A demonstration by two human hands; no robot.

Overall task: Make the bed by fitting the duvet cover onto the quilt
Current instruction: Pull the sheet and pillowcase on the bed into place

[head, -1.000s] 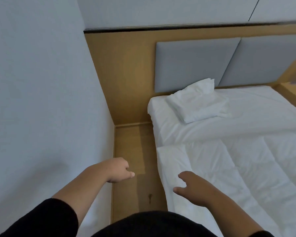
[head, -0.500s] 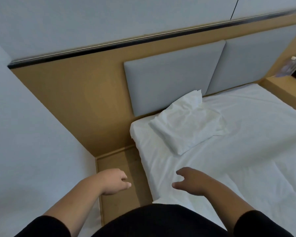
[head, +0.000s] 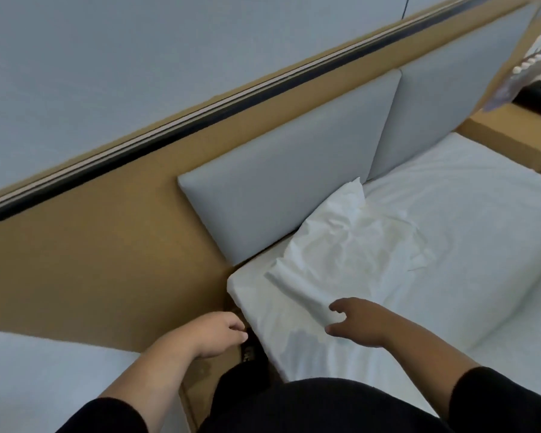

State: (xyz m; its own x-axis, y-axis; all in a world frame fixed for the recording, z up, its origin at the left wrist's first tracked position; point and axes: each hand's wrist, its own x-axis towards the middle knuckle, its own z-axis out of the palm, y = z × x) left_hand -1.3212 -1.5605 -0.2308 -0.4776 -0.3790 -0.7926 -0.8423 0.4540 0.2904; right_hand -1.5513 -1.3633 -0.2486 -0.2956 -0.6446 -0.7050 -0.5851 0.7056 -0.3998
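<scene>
- While the folded cover [head: 344, 254] lies crumpled at the head of the bed [head: 469, 220], near its left corner and close to the headboard [head: 281, 185], neither hand has hold of it.
- Right hand [head: 361, 321] hovers just at the cover's near edge, fingers loosely spread and a little curled, thumb apart; whether the fingertips touch the cloth cannot be told.
- Left hand [head: 217, 334] hangs beside the mattress corner, over the gap between bed and wooden panel [head: 100, 260], fingers loosely curled, holding nothing.
- Both forearms are bare, with black sleeves [head: 494, 398] pushed up near the elbows.
- Grey headboard pads stand upright behind the cover, set against the panel.
- White sheet covers the mattress; no quilted part can be made out.
- At far right a wooden nightstand [head: 512, 132] adjoins the bed, with blurred items on it.
</scene>
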